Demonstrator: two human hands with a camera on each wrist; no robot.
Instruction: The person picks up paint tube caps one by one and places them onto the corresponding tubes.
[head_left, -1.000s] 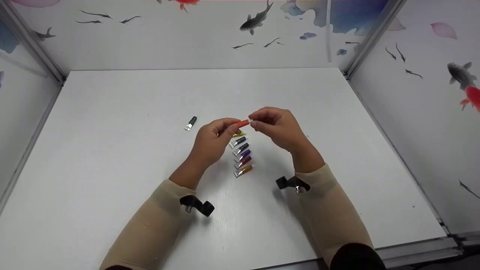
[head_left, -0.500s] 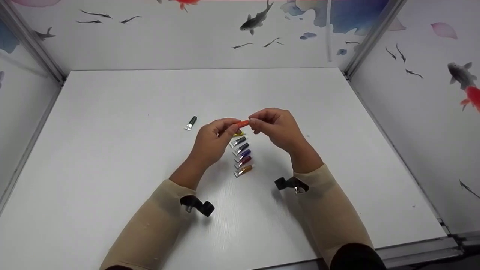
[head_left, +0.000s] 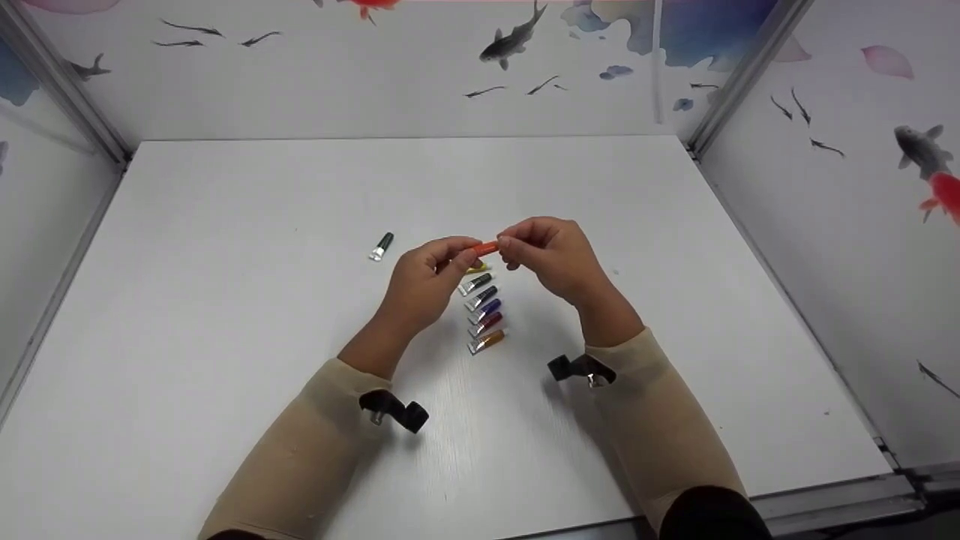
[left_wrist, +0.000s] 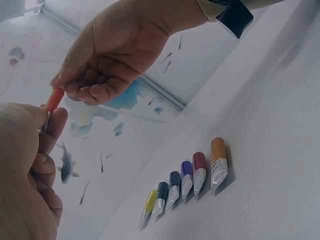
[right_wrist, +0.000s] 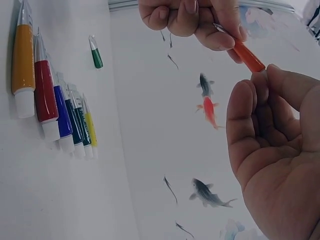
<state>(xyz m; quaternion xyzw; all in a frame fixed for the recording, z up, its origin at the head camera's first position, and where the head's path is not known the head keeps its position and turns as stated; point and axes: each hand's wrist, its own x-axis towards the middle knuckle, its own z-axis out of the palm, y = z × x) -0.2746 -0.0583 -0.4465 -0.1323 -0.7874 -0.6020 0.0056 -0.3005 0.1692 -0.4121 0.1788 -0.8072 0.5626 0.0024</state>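
Note:
An orange paint tube [head_left: 486, 248] is held above the table between both hands. My left hand [head_left: 427, 279] pinches its body between thumb and fingers, as the left wrist view also shows. My right hand [head_left: 561, 255] pinches the other end, where the white cap sits; the fingertips mostly hide the cap. Below the hands lies a slanted row of paint tubes: yellow [left_wrist: 150, 201], two dark ones, a blue-violet tube [left_wrist: 186, 174], a red tube [left_wrist: 199, 169] and an ochre tube [left_wrist: 218, 155]. In the head view, the left hand partly covers the yellow one.
A green paint tube [head_left: 382, 247] lies apart, to the left of the left hand. The white table [head_left: 225, 300] is bounded by panels [head_left: 375, 90] printed with fish. Black wrist mounts [head_left: 395, 411] stick out from both sleeves.
My right fingers have closed over the white cap, which showed a second ago, and the right hand has shifted very slightly. The left hand and the tube stay in place.

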